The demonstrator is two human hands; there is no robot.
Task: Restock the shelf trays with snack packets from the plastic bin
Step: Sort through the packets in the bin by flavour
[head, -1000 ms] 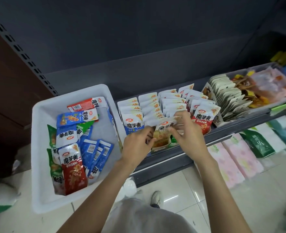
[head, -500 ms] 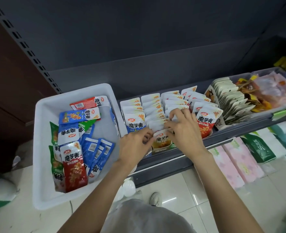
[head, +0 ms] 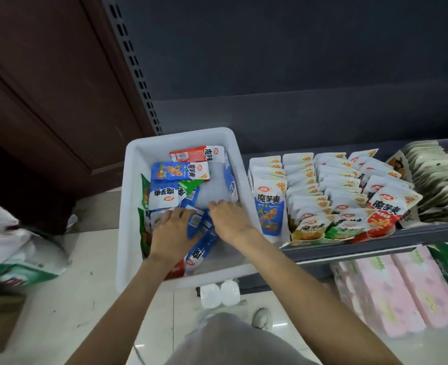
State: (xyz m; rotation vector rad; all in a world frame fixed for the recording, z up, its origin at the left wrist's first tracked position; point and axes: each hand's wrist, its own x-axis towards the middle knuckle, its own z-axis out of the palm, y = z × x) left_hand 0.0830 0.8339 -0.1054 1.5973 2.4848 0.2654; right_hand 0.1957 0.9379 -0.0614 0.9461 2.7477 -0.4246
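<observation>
Beside shelf trays [head: 323,245], both hands [head: 174,230] reach into plastic bin [head: 138,151].

Blue packet [head: 269,210], shelf front: "魔芋爽" in dark characters.
Red packet [head: 387,206], shelf front: "魔芋爽".
Shelf packets [head: 304,180], top corners: "20%".
Blue packet in bin [head: 180,170]: "魔芋爽", sideways.
Red packet in bin [head: 197,154]: "魔芋", partly visible.
Small red oval logos: unreadable.
</observation>
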